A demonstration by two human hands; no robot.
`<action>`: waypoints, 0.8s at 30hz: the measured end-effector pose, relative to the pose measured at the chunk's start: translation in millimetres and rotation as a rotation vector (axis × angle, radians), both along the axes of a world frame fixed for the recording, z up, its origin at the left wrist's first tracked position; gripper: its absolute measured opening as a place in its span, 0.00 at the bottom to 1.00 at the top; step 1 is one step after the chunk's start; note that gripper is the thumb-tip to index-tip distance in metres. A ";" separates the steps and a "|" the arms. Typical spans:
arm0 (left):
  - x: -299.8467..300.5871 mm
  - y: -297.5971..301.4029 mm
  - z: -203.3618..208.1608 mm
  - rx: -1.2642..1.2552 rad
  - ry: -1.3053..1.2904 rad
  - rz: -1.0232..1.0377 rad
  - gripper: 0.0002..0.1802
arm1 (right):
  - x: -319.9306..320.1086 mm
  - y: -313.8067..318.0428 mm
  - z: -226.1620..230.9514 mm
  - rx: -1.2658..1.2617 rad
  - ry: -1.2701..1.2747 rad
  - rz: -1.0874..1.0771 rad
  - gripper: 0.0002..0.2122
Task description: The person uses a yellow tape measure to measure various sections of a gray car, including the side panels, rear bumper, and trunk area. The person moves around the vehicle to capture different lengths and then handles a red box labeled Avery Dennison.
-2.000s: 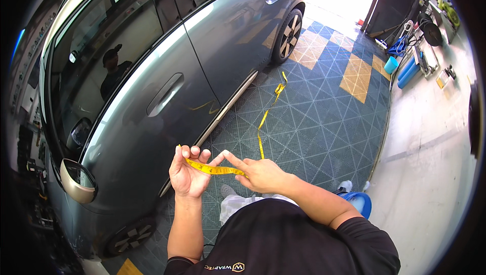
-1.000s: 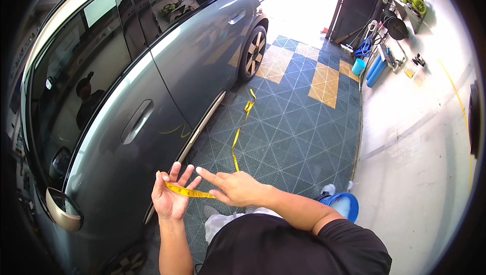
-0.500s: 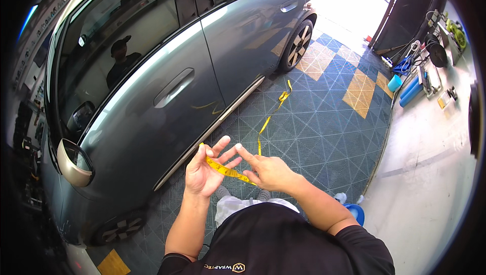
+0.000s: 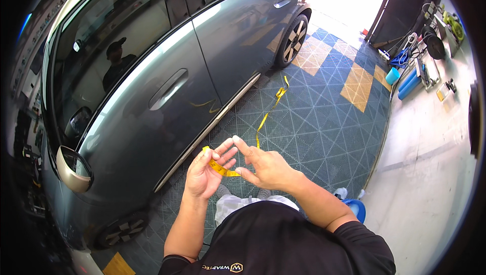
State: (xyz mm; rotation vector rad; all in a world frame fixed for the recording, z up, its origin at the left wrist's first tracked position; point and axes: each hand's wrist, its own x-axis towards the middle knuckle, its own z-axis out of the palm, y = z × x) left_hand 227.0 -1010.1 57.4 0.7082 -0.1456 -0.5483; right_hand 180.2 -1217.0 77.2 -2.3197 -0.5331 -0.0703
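A soft yellow tape measure (image 4: 218, 168) runs between my two hands in front of my body. My left hand (image 4: 201, 176) pinches it near its end with the thumb, the other fingers half curled upward. On my right hand (image 4: 268, 169) the thumb lies against the tape where it runs into the hand; the fingers behind are hidden. Its index fingertip meets the fingertips of my left hand. Beyond my hands, the rest of the tape trails over the floor (image 4: 314, 118) in a loose, twisted line.
A grey car (image 4: 187, 87) stands along my left, its side mirror (image 4: 74, 168) sticking out. To the right is a white wall (image 4: 430, 138), with blue rolls (image 4: 409, 86) and a cup (image 4: 393, 76) near its foot. A blue bucket (image 4: 357, 209) stands beside my right arm.
The stretch of tape showing between my hands is shorter, with the right thumb closer to the left hand. My view has shifted slightly.
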 end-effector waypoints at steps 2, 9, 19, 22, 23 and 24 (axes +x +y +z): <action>-0.4 -1.1 -3.0 -0.010 -0.026 -0.043 0.16 | 2.5 -0.3 0.7 -0.041 0.052 0.019 0.37; 1.5 -3.2 -7.7 -0.017 -0.010 -0.097 0.16 | 7.0 -3.5 -21.9 -0.163 0.203 0.047 0.38; 3.7 -3.4 -5.6 -0.047 0.013 -0.108 0.18 | 9.2 -2.1 -22.5 -0.112 0.211 0.025 0.39; 4.6 -3.0 -9.0 -0.081 0.033 -0.117 0.18 | 9.5 -2.1 -24.2 -0.109 0.199 0.034 0.39; 5.2 -1.7 -11.4 -0.090 0.043 -0.123 0.18 | 9.7 -2.1 -25.1 -0.123 0.199 0.035 0.39; 5.4 -0.3 -13.3 -0.099 0.054 -0.128 0.18 | 9.8 -1.9 -26.6 -0.136 0.200 0.037 0.40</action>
